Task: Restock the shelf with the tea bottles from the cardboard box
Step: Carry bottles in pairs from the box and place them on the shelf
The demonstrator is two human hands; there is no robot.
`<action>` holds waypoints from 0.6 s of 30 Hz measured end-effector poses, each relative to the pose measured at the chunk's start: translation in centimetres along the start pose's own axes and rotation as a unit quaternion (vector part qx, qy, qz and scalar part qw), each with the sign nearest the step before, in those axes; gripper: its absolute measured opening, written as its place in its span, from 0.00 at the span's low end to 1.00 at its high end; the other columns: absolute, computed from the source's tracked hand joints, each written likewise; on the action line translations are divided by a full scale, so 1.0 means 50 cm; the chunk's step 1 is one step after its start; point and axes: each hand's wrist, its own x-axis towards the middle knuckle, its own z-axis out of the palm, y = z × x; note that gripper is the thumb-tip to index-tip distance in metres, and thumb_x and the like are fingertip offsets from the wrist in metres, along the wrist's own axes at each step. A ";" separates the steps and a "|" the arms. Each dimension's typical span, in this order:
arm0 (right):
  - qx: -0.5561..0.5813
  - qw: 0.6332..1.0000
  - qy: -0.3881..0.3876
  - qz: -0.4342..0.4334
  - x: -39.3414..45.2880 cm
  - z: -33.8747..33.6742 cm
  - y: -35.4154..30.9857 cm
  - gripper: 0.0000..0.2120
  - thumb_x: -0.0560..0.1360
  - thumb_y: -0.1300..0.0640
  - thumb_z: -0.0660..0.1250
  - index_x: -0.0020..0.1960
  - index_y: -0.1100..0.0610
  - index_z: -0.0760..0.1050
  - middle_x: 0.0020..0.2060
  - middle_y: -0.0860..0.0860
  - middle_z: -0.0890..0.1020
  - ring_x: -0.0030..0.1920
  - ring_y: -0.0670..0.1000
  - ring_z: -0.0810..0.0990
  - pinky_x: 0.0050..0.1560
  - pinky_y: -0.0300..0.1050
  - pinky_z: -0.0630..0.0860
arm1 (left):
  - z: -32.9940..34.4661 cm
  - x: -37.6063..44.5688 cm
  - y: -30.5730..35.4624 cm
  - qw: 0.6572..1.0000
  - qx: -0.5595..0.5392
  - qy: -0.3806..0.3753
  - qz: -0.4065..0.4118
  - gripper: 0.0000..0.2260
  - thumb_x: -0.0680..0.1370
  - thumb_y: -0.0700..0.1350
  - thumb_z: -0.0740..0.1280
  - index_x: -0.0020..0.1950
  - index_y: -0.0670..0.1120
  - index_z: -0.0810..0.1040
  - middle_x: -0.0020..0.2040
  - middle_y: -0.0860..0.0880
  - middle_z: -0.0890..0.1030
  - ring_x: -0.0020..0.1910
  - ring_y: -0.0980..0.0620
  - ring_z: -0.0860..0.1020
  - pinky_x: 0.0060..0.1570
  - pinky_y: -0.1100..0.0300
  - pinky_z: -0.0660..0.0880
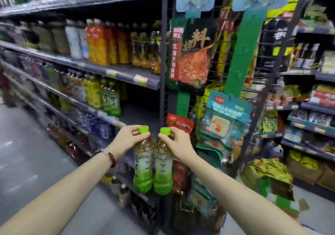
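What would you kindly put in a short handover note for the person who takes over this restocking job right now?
Left hand: grip shut on the left tea bottle, pinched at its green cap.
Right hand: grip shut on the right tea bottle, same way. Both bottles hang upright, side by side, in front of the shelf.
Done: a few matching green tea bottles already stand on that shelf, with dark open space to their right.
Left: set these two down in that gap, probably. The cardboard box is out of view, so the remaining count is unknown.

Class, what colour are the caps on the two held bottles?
Bright lime green caps, clearest in the head view.
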 end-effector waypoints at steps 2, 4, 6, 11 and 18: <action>0.000 1.000 0.002 -0.008 0.031 0.047 -0.027 0.13 0.73 0.46 0.69 0.49 0.55 0.79 0.44 0.49 0.84 0.46 0.48 0.81 0.53 0.50 0.76 | -0.056 0.012 -0.009 1.000 0.017 0.005 0.002 0.13 0.73 0.39 0.72 0.56 0.38 0.79 0.52 0.43 0.84 0.53 0.50 0.81 0.54 0.58 0.79; 0.003 1.000 0.005 -0.010 0.058 0.087 -0.048 0.12 0.73 0.48 0.69 0.49 0.56 0.79 0.45 0.50 0.84 0.47 0.49 0.81 0.54 0.48 0.75 | -0.102 0.025 -0.016 0.999 0.035 0.007 0.005 0.14 0.73 0.39 0.72 0.57 0.37 0.79 0.53 0.43 0.84 0.53 0.50 0.81 0.56 0.56 0.78; 0.006 1.000 0.013 -0.014 0.088 0.119 -0.064 0.12 0.73 0.49 0.69 0.49 0.57 0.79 0.44 0.50 0.84 0.47 0.50 0.81 0.53 0.48 0.75 | -0.138 0.041 -0.020 0.999 0.047 0.022 0.012 0.14 0.73 0.39 0.72 0.57 0.37 0.79 0.53 0.42 0.84 0.51 0.51 0.82 0.53 0.59 0.78; 0.008 0.998 0.043 -0.033 0.179 0.184 -0.093 0.10 0.74 0.49 0.69 0.50 0.55 0.77 0.40 0.48 0.82 0.42 0.49 0.79 0.44 0.39 0.69 | -0.204 0.109 -0.018 0.994 0.072 0.072 0.040 0.11 0.72 0.41 0.73 0.53 0.43 0.80 0.50 0.48 0.84 0.52 0.53 0.81 0.56 0.59 0.77; 0.026 0.995 0.072 -0.059 0.331 0.278 -0.091 0.11 0.76 0.53 0.67 0.55 0.58 0.75 0.42 0.46 0.79 0.39 0.36 0.75 0.39 0.20 0.66 | -0.290 0.256 -0.034 0.984 0.113 0.118 0.074 0.14 0.72 0.44 0.73 0.57 0.42 0.80 0.53 0.48 0.83 0.54 0.54 0.79 0.58 0.59 0.76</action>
